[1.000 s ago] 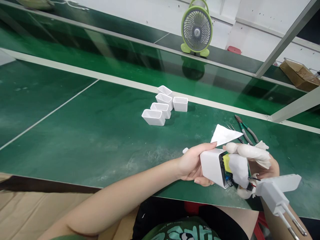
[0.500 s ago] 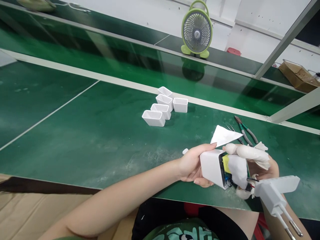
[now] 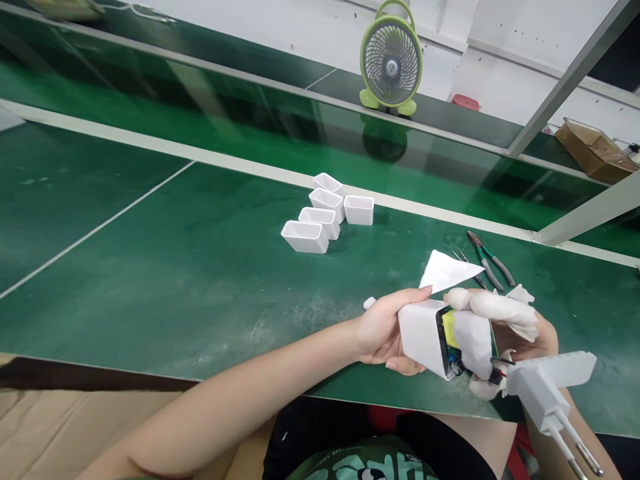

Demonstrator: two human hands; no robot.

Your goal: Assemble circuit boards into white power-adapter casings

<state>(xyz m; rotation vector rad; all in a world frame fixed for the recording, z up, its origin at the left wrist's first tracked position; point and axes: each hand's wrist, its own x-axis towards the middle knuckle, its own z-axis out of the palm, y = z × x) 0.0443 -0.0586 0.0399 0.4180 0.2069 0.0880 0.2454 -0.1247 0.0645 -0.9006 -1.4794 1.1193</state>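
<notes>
My left hand (image 3: 383, 331) is wrapped round a white plastic charger case (image 3: 423, 335), its open end facing right. With white finger cots on, my right hand (image 3: 525, 333) grips a circuit board (image 3: 453, 333) that sits partly inside that opening. Yellow tape, a blue part and a white lump show on the board. Short wires run from it to a white end cap with a two-pin plug (image 3: 545, 393), which hangs beside my right wrist. How deep the board reaches into the case is hidden.
Several empty white cases (image 3: 305, 237) stand on the green bench (image 3: 175, 280). A folded white paper (image 3: 447, 270), tweezers (image 3: 473, 270) and pliers (image 3: 487, 257) lie beyond my hands. On the rear shelf are a green fan (image 3: 391, 60) and a cardboard box (image 3: 595, 150).
The whole view has shifted very slightly to the left. Both hands keep the same hold, and the board and case show no clear movement against each other.
</notes>
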